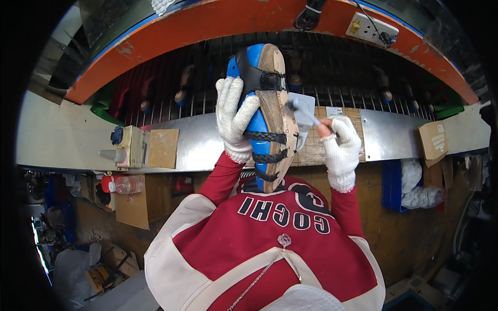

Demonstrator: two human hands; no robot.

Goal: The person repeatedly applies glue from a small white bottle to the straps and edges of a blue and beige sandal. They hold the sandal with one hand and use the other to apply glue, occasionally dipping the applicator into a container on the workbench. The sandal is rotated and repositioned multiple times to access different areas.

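My left hand [232, 120], in a white knit glove, grips a strappy sandal [277, 111] built on a blue shoe last [257, 120]. The sandal is tipped on its side, its pale tan bottom turned to the right and its black straps, some braided, wrapped over the last. My right hand [340, 147], gloved with bare fingertips showing, pinches the pale handle of a small brush [307, 115]. The brush's dark, slightly blurred bristles are at the sandal's bottom; contact is hard to tell. Behind the brush stands a white container [309, 102], partly hidden.
Beyond the metal worktop [386, 132] runs a dark rack of rods carrying several other lasted shoes [181, 97] under an orange beam [207, 30] with a socket [371, 28]. A cardboard square [163, 149] and grey cone [111, 155] lie left, a cardboard box [433, 140] right.
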